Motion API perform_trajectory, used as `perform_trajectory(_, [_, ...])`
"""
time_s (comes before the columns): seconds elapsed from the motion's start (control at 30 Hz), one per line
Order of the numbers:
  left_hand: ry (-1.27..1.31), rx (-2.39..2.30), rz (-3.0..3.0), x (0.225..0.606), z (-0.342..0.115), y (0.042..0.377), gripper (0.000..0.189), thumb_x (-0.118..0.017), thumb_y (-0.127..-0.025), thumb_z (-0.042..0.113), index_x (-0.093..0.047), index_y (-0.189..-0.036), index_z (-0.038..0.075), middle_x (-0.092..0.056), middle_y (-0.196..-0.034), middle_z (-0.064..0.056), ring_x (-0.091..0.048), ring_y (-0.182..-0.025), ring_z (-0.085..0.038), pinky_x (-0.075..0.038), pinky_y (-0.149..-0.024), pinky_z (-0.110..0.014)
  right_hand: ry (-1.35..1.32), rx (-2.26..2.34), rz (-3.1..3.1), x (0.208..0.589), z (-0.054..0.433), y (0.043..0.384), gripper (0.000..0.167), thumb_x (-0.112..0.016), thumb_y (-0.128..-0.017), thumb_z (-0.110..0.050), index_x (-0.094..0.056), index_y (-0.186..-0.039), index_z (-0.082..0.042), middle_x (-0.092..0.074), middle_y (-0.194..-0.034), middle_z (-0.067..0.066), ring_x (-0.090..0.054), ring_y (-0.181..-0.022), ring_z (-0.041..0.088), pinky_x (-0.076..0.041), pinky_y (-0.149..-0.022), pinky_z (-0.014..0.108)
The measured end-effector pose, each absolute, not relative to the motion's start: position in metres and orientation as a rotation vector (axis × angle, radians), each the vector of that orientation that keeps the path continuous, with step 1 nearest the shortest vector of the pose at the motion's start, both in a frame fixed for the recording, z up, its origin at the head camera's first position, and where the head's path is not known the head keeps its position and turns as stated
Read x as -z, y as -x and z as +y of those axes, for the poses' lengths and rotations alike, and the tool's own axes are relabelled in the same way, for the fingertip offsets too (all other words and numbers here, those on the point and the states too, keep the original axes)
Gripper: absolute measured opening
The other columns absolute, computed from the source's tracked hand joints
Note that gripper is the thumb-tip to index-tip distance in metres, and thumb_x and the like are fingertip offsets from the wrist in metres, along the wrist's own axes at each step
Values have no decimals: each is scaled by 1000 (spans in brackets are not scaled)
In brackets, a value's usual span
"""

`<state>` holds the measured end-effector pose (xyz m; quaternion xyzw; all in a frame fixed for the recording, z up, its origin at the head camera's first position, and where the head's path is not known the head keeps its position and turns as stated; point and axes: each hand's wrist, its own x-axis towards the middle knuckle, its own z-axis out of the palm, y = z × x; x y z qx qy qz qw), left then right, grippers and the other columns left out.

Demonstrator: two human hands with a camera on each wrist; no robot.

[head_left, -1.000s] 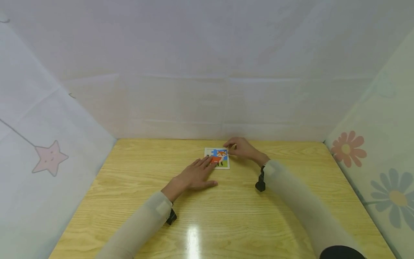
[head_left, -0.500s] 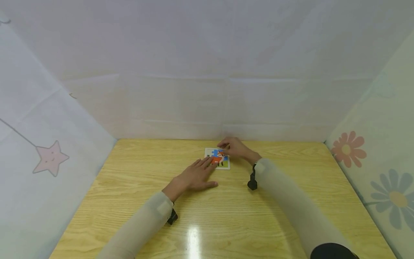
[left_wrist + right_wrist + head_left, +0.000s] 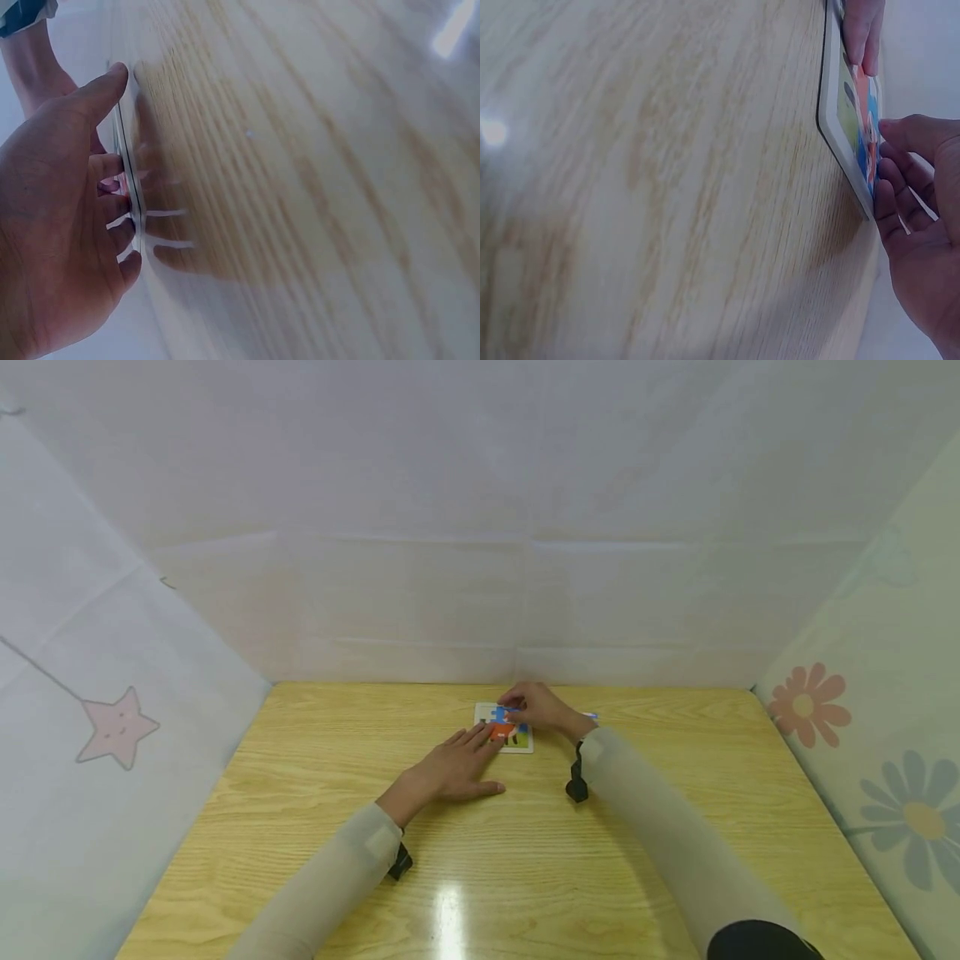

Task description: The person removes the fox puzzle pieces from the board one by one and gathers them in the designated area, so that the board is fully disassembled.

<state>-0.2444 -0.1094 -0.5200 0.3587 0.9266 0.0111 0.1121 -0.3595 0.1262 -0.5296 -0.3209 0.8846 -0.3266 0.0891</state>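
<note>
Near the tabletop's [image 3: 337, 739] far edge, the left hand [image 3: 453, 768], straight-fingered, touches the fox puzzle [image 3: 513, 732] — likely steadying it — while the right hand [image 3: 543, 707], fingers bent, meets its far side, grip indiscernible.

From above, the head view faces forward-down; low, close wrist views share its tabletop [image 3: 525, 835].

Soft light is washing over the table [image 3: 525, 843], a white glare [image 3: 449, 917] is shining toward its near edge, and both wrist views are looking bluish.
</note>
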Motion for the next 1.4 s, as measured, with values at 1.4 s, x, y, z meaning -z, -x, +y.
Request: perform_trajectory(1.4, [-1044,-73,2699,518,-107,247,93,-45,-103,72,-21,-171,12,-8,-177,-17,-11,-164,-34,-24,-129,-53,875,935,2637,531,117,358,35,-68,-96,2,-73,-130,-5,-64,-126,13,-59,-117,29,-49,-106,48])
